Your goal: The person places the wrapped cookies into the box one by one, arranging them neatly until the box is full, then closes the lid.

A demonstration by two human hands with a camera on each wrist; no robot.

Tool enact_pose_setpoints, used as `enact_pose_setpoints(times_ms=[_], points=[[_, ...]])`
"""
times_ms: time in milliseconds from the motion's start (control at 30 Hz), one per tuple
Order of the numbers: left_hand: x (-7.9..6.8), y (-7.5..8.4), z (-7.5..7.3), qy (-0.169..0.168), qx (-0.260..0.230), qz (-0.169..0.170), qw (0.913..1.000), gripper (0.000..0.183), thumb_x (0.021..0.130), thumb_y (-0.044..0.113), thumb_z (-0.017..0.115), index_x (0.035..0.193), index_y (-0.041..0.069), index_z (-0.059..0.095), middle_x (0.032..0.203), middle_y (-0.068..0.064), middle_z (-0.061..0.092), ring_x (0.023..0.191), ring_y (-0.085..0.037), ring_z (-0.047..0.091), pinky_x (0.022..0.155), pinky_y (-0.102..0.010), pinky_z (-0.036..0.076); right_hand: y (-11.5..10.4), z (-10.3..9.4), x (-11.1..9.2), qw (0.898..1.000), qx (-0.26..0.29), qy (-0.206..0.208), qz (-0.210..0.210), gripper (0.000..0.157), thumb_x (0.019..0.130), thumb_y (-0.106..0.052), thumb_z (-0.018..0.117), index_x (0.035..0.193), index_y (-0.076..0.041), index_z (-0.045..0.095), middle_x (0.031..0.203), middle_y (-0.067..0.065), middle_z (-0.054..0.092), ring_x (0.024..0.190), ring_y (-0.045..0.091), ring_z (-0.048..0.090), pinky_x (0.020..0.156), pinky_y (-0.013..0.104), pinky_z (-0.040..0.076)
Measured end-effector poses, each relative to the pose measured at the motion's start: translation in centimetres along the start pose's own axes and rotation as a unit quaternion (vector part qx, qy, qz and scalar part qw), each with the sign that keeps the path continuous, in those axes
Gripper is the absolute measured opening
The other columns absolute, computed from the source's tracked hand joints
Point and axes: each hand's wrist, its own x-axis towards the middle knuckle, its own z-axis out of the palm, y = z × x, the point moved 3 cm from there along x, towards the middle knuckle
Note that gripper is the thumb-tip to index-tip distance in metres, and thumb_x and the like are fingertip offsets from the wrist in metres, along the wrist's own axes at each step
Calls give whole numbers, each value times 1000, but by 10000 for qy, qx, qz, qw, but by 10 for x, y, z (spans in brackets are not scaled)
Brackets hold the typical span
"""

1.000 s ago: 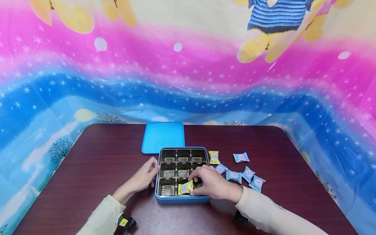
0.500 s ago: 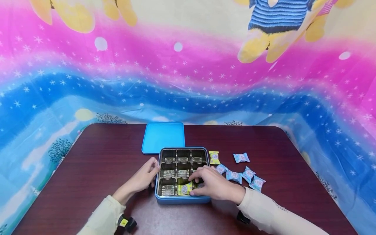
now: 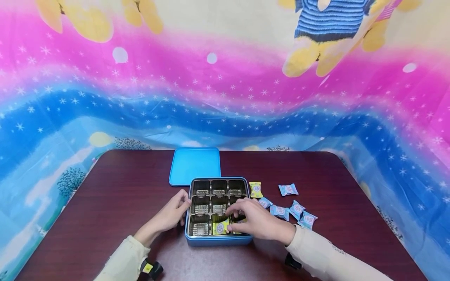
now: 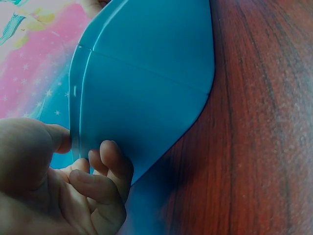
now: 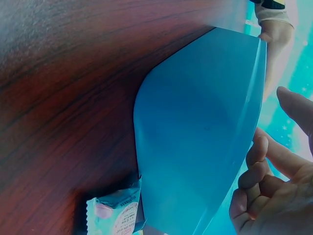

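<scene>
A blue tin (image 3: 219, 241) with a dark, nine-compartment insert (image 3: 201, 228) stands on the table. One yellow-wrapped candy (image 3: 220, 227) lies in its front middle compartment. Over the front right of the tin is my right hand (image 3: 258, 222), thumb and index finger spread apart beside that candy. In the right wrist view, nothing shows between the thumb (image 5: 293, 110) and fingers. Bits of yellow wrapper show in the front right compartment, mostly hidden under this hand. At the left side, my left hand (image 3: 172, 212) holds the tin's rim, with fingers (image 4: 100, 188) curled along the outer wall.
Right of the tin lie another yellow candy (image 3: 256, 189) and several blue-wrapped candies (image 3: 279, 212). Behind it, the light blue lid (image 3: 195, 166) rests near the back edge of the dark red table (image 3: 123, 187). A printed cloth (image 3: 197, 89) hangs behind the table.
The yellow candy has settled slightly in the front middle compartment, and the right thumb and fingers have loosened from it. The left hand stays at the rim. The head view has tilted a little.
</scene>
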Motion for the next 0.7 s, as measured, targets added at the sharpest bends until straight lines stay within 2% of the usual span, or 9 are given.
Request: enact_pose_setpoints(times_ms=[300,533,700], points=[[0,0,0,-12,31,-13,10000,13,108,13,42,98,5,40,61,-2,46,47,-18,54,39,-22,36,0,-7,-1,9997,178,112,117,28,90,-26,77,114,-14,73,87,4,63,77,25,52,64,22,37],[0,0,1,-39,-74,-21,10000,13,108,13,42,98,5,39,60,-2,46,47,-18,52,39,-21,34,5,-12,-3,9991,247,221,246,29,91,-26,76,116,-11,72,89,0,62,74,19,52,66,23,41],[0,0,1,-68,-169,-71,9998,13,108,13,41,99,4,38,61,-3,47,47,-18,52,40,-21,34,9,-16,-4,9988,231,367,225,27,92,-25,75,115,-11,72,88,2,61,73,19,51,65,23,40]])
